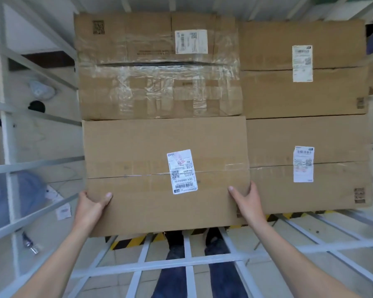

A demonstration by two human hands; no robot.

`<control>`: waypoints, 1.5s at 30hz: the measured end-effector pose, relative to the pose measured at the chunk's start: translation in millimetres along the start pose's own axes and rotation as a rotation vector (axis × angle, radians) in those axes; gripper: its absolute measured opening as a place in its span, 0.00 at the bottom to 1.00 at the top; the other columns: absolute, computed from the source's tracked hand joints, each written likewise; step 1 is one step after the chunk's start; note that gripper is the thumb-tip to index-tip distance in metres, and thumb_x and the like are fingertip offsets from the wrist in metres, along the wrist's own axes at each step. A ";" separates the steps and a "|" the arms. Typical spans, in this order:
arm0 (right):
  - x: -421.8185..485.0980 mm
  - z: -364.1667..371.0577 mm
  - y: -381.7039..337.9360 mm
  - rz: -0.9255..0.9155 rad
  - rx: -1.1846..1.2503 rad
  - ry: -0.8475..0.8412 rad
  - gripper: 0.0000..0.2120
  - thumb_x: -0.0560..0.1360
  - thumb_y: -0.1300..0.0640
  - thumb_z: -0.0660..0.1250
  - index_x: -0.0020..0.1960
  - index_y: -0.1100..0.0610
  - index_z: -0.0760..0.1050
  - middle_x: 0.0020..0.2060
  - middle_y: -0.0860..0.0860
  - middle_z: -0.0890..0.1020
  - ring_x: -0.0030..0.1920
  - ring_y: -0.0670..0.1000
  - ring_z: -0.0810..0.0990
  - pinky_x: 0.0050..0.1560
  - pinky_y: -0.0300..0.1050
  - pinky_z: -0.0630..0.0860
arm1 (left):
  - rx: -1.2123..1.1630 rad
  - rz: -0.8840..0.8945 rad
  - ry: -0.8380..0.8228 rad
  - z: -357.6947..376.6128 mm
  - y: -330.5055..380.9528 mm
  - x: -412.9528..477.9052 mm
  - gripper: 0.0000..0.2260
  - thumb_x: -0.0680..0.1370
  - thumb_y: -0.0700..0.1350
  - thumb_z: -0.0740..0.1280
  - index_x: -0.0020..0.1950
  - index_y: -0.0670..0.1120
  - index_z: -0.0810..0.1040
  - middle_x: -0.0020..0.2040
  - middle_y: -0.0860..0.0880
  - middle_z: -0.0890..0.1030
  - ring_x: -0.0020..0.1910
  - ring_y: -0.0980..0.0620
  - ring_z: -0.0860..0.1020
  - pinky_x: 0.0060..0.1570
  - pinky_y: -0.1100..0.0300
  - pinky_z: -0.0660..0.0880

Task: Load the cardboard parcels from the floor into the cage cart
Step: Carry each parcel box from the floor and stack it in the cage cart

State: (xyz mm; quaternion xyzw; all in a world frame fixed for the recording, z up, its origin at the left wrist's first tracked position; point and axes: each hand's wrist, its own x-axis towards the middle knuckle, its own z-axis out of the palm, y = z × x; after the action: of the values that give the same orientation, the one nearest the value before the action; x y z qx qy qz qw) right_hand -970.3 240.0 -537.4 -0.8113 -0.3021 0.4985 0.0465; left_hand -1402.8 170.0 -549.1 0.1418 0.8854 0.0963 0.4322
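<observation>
Four cardboard boxes lie flat in one layer inside the cage cart (37, 164), seen from above through its white bars. The near-left box (159, 168) is the one in hand; it sits against the cart's left side, its far edge butted to the heavily taped far-left box (157, 67) and its right edge touching the near-right box (308, 162). The far-right box (302, 69) completes the square. Judgement: packing them edge to edge, long sides parallel, labels up, leaves no gaps and gives a level layer for stacking. The near-left box overhangs toward the person further than its right neighbour, its near edge out over the yellow-and-black striped edge (129, 241) of the cart base, so it is probably not fully seated. Left hand (91, 208) clasps the box's near-left corner: thumb on top, fingers wrapped round the side and out of sight. Right hand (247, 198) grips near the near-right corner, thumb on top, fingers tucked into the seam against the neighbouring box. Both forearms extended forward and slightly inward, wrists roughly straight, a pose suited to pushing or squaring the box. The person's legs and shoes (174, 239) show through the bars below. No boxes visible on the floor from here.
</observation>
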 end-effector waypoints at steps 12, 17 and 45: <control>7.9 53.7 5.7 -0.365 -0.645 -0.007 0.41 0.80 0.49 0.65 0.81 0.47 0.40 0.80 0.53 0.38 0.79 0.56 0.37 0.76 0.54 0.53 | 0.282 0.032 -0.065 59.2 -17.1 34.0 0.54 0.72 0.58 0.75 0.80 0.43 0.38 0.81 0.40 0.44 0.79 0.39 0.48 0.75 0.41 0.53; 15.4 74.9 1.6 -0.320 -0.876 -0.239 0.46 0.79 0.47 0.66 0.80 0.47 0.32 0.75 0.57 0.26 0.74 0.65 0.26 0.77 0.63 0.43 | 0.686 0.347 -0.163 94.1 0.5 -0.3 0.53 0.72 0.67 0.69 0.79 0.55 0.32 0.77 0.42 0.27 0.76 0.39 0.29 0.72 0.34 0.44; -121.9 -99.7 -100.1 -0.448 -0.724 -0.145 0.37 0.80 0.52 0.58 0.81 0.46 0.39 0.80 0.54 0.40 0.79 0.58 0.38 0.78 0.58 0.44 | 0.508 0.625 -0.307 41.8 167.6 -243.9 0.29 0.83 0.59 0.56 0.82 0.52 0.52 0.82 0.48 0.52 0.81 0.45 0.47 0.77 0.45 0.51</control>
State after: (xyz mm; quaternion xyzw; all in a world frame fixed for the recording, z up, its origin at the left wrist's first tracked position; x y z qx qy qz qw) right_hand -970.4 278.5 -354.8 -0.6527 -0.6285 0.3935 -0.1555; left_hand -1198.5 248.2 -345.4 0.5178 0.7208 -0.0208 0.4604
